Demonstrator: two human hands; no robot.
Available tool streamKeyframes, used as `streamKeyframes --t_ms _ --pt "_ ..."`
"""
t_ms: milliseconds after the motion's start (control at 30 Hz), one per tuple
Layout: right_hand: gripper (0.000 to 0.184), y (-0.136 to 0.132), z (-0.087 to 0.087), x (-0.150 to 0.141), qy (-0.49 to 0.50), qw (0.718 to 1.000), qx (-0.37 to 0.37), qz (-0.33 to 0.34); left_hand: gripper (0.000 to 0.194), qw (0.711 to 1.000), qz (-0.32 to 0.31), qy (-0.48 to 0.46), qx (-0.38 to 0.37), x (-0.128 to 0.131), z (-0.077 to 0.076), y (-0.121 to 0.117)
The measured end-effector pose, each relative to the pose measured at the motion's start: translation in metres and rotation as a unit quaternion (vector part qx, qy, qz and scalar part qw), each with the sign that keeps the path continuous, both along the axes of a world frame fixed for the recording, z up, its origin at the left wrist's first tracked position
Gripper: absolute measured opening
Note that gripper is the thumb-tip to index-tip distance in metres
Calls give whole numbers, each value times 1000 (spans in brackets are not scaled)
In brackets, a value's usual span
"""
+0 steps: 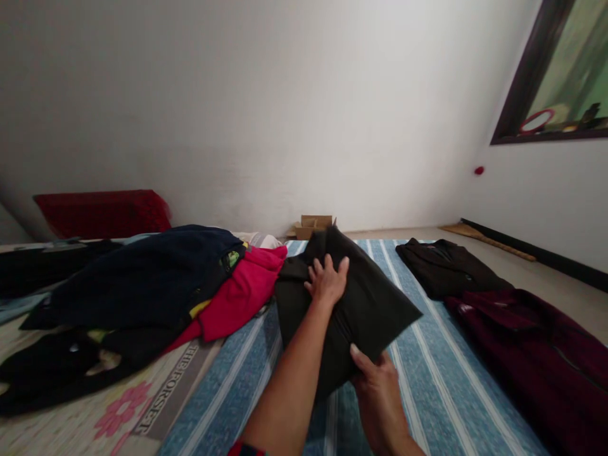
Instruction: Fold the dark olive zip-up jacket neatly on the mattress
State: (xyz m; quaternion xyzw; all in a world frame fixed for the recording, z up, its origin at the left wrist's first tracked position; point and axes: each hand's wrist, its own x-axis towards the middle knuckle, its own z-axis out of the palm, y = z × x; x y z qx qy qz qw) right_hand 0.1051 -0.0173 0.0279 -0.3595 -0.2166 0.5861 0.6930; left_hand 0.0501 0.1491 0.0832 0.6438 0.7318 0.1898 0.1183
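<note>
A folded dark olive-black garment (365,304) is lifted just above the blue striped mat (418,392). My left hand (327,278) lies on top of it with fingers spread and pressing down. My right hand (377,380) grips its near edge from below, thumb on top. The garment tilts up toward the far end.
A heap of clothes lies on the left: a navy piece (152,278), a red one (242,291), black ones (57,367). On the right lie a folded dark shirt (446,266) and a maroon garment (536,354). A cardboard box (311,225) stands by the wall, a red pillow (102,212) far left.
</note>
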Motion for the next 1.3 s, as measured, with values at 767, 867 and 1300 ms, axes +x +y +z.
streamKeyframes --t_ms 767,867,1300 --pt "50 -46 -31 73 -253 928 -104 252 67 990 -55 130 -6 0 -59 -45" --pt "40 -33 -8 79 -496 858 62 116 70 989 -27 144 -17 -15 -57 -51" --pt "50 37 -36 56 -728 652 141 155 63 991 17 126 -33 -37 -76 -70"
